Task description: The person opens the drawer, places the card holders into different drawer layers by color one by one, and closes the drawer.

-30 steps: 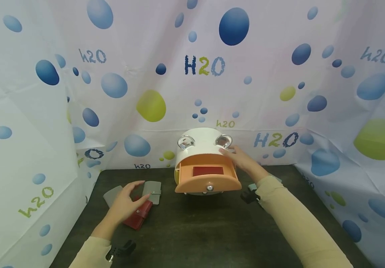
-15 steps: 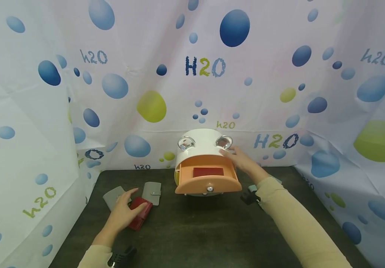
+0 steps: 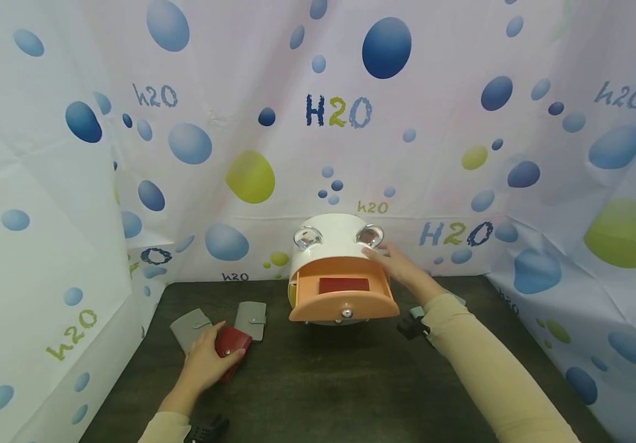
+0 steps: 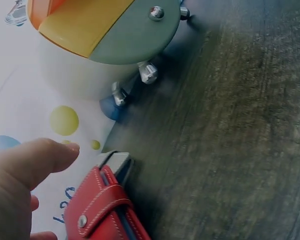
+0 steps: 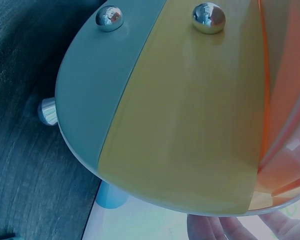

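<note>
My left hand [image 3: 204,364] is at a red wallet [image 3: 234,344] with a snap strap, lying on the dark table. Fingers are on its left side and the thumb near its right edge. In the left wrist view the thumb stands apart from the red wallet [image 4: 102,205]; the other fingers are mostly hidden. My right hand [image 3: 401,264] rests against the right side of a rounded white cabinet [image 3: 336,234], its fingertips at the upper rim. The cabinet's orange top drawer [image 3: 318,306] is pulled out, with a flat dark red item [image 3: 344,284] inside.
Two grey wallets, one left [image 3: 189,326] and one right [image 3: 250,320], lie beside the red one. A pale teal item [image 3: 417,311] shows partly under my right forearm. Below the orange drawer are a yellow drawer [image 5: 185,115] and a green drawer [image 5: 105,85]. Printed cloth surrounds the table.
My left hand has moved down and closer around the red wallet, its fingers and thumb now beside it. The right hand and the cabinet with its pulled-out drawer have stayed in place.
</note>
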`<state>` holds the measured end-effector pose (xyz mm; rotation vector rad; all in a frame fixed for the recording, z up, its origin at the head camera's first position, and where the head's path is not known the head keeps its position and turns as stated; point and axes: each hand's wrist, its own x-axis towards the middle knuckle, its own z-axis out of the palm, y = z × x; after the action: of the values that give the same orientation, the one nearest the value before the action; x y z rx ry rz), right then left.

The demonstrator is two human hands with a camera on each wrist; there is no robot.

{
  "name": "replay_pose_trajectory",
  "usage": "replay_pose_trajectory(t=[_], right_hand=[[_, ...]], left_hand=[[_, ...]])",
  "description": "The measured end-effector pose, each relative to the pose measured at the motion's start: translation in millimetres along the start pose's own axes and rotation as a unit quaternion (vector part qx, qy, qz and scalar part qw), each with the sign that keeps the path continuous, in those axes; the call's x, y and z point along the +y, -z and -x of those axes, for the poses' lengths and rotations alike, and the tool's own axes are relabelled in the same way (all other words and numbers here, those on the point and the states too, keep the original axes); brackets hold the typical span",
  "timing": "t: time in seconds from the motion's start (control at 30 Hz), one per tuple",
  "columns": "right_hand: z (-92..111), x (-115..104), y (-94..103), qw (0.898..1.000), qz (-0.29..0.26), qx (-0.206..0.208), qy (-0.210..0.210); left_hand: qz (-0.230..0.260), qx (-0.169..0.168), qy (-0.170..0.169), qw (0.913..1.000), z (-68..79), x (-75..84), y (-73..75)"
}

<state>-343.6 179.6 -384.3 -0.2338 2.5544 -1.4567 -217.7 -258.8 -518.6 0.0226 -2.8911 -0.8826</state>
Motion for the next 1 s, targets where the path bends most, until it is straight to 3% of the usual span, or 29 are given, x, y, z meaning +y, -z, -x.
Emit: replay_pose_trajectory(t=[0.7, 1.0], right_hand=[[-0.3, 2.4, -0.6, 1.0, 0.007, -0.002, 0.0], [-0.2, 2.0, -0.5, 1.0, 0.004, -0.006, 0.002]], left_hand=[[-0.022, -0.002, 0.01, 0.9997, -2.5, -10.0, -17.0], [-0.026, -0.004, 0.006, 0.9996, -2.6, -8.4, -17.9]])
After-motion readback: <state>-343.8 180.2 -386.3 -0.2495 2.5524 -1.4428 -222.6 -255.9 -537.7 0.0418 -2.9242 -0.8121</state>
